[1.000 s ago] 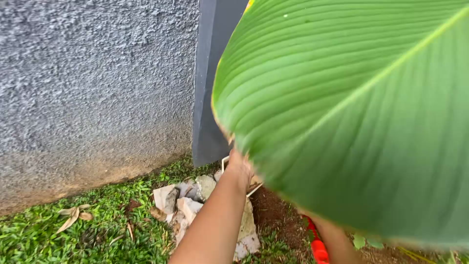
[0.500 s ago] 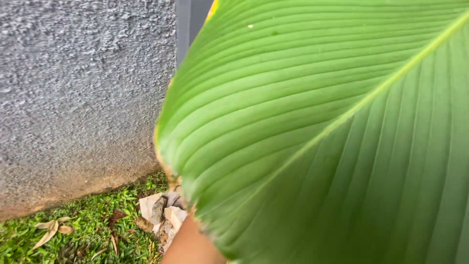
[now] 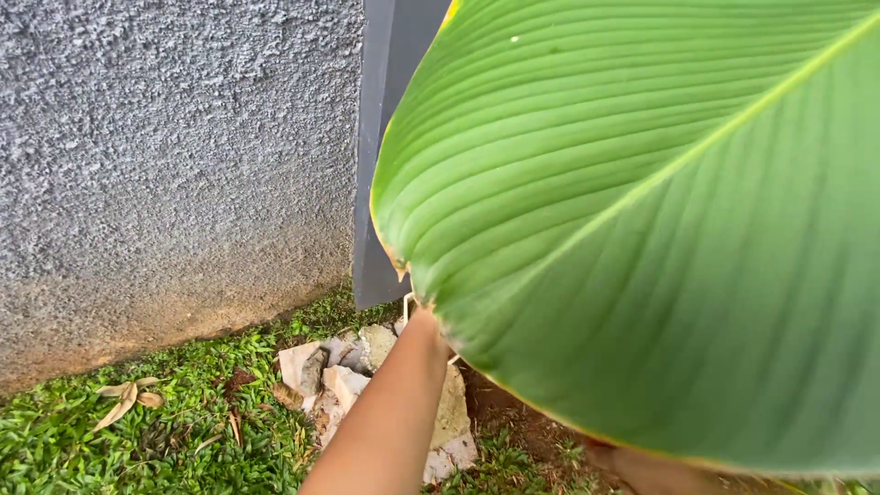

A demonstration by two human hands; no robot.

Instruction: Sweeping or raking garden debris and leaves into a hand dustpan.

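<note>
Covering most of the view, a big green leaf with a pale midrib and a yellowish edge [image 3: 642,229] hung close to the camera. From the bottom of the picture the person's left forearm [image 3: 390,417] reached forward and went under the edge of this leaf. The left hand was hidden behind the leaf, so I could not tell if it was open or closed, or if it held something. A thin white wire-like piece [image 3: 406,304] showed just beside the wrist, but what it belonged to was not clear. Only a small part of the right arm [image 3: 651,472] was seen at the lower edge, below the leaf; the right hand was hidden too, and its state could not be told. Under the left forearm lay a pile of pale broken stones [image 3: 353,371] on low green grass [image 3: 165,431], next to brown soil [image 3: 513,412]. Behind them stood a rough grey plastered wall [image 3: 165,156] and a smooth dark grey post [image 3: 380,183]. Some dry leaves [image 3: 124,399] lay on the grass.
</note>
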